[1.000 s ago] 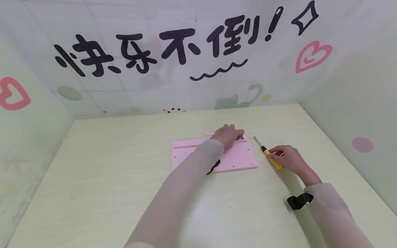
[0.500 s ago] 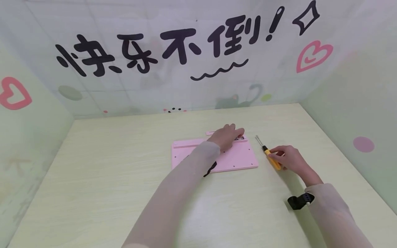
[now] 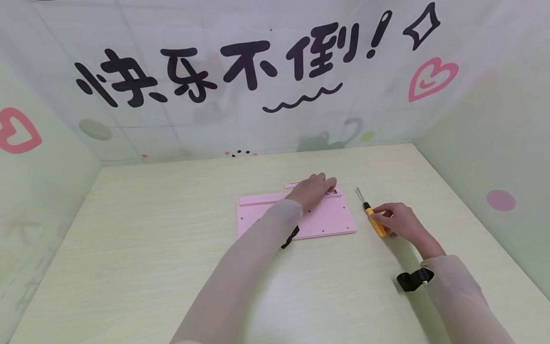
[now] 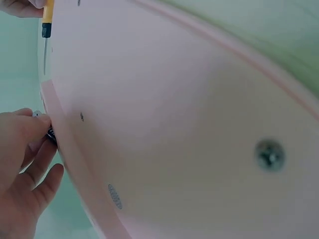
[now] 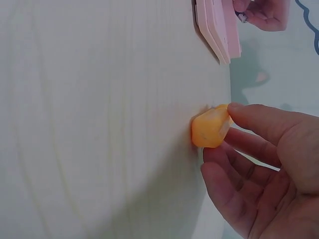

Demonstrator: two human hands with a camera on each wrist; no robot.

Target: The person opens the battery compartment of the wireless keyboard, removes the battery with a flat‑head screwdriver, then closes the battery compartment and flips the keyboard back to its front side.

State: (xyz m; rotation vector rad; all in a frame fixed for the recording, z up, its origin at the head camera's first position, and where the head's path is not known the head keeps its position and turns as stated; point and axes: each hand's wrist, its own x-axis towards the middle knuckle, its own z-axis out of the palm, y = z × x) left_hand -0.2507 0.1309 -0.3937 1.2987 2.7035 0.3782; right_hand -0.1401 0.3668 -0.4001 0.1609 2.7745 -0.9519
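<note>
A pink flat device [image 3: 324, 220], like a keyboard lying face down, rests on the table with screws in its surface and a raised bar along its far side. My left hand [image 3: 313, 188] reaches over it to the bar's right end. There, thumb and fingers pinch a small black-and-silver, battery-like piece [image 4: 51, 134], mostly hidden by the fingers. Right of the device, my right hand [image 3: 397, 219] pinches the yellow handle of a screwdriver [image 3: 377, 226]. Its metal shaft points away toward the back wall. In the right wrist view the handle's end [image 5: 210, 130] sits between thumb and fingers.
A narrow pink strip [image 3: 290, 185] lies on the table just behind the device. The light wooden table [image 3: 150, 248] meets a printed back wall [image 3: 193, 129] and walls at both sides. A black strap [image 3: 290, 237] shows under the left sleeve.
The screwdriver has turned slightly in my right hand, its tip swinging a little to the right and its handle end to the left. My left hand stays almost in place at the device's bar.
</note>
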